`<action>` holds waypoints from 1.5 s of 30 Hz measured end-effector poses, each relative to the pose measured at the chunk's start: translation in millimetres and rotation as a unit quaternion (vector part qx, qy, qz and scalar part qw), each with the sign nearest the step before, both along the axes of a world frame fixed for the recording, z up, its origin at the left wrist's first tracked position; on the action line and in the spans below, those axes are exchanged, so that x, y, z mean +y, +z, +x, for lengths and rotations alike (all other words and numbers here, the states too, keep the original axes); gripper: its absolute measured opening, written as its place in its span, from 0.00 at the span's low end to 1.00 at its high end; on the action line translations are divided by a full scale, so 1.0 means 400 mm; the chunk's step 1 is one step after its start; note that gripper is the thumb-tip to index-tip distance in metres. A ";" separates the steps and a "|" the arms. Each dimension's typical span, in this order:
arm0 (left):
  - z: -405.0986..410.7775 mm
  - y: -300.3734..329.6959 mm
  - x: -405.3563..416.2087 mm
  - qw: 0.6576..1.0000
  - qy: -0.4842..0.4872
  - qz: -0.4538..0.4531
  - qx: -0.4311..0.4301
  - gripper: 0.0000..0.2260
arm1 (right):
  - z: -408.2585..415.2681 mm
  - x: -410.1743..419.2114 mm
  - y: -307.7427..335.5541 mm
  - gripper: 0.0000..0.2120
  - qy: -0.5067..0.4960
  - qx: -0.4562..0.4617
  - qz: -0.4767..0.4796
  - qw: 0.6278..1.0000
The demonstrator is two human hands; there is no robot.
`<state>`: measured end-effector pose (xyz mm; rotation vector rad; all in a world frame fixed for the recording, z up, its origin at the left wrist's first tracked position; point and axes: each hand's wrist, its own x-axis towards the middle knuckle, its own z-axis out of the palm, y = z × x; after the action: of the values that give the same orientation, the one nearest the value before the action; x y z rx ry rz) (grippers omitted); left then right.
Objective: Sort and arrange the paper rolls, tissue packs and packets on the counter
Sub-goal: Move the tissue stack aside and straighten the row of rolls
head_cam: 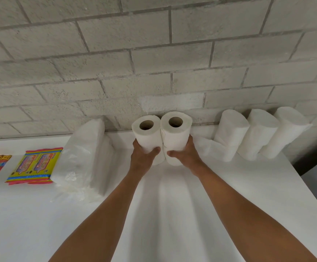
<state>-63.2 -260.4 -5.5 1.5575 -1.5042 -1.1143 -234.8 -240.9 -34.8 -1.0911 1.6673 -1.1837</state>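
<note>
Centrally, left hand (144, 156) and right hand (184, 155) each grip an upright paper roll (147, 136), rolls touching, near the wall (153, 72).

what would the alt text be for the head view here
Two bare hands hold two upright paper rolls side by side over a white counter, the left hand gripping the left roll, the right hand the right roll. Three wrapped rolls lean against the block wall on the right; tissue packs and colourful packets lie left.

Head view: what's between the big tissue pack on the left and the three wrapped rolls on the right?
In the head view, two upright paper rolls pressed side by side, gripped by the left hand and right hand, stand between the tissue pack and the wrapped rolls.
</note>
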 end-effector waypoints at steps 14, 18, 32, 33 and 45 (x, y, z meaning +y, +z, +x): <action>0.032 -0.020 0.017 0.999 -0.009 0.037 0.018 0.44 | -0.004 0.040 0.019 0.55 0.008 0.017 0.056 0.998; 0.037 -0.040 0.060 0.996 0.000 0.091 0.005 0.47 | 0.000 0.111 0.011 0.53 0.009 0.028 0.105 0.994; 0.048 -0.084 0.307 0.986 -0.109 0.121 -0.017 0.36 | 0.006 0.438 0.014 0.25 -0.039 -0.005 0.128 0.991; 0.042 -0.083 0.319 0.986 -0.117 0.120 -0.021 0.35 | 0.001 0.457 0.014 0.24 -0.045 -0.006 0.128 0.991; -0.085 -0.031 0.364 0.974 -0.193 0.122 -0.020 0.37 | -0.169 0.582 0.034 0.20 -0.109 -0.018 0.111 0.988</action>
<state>-97.4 -114.8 -17.8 1.4863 -1.8025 -1.5440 -302.3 -8.1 -21.3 -0.7611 1.8762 -1.1128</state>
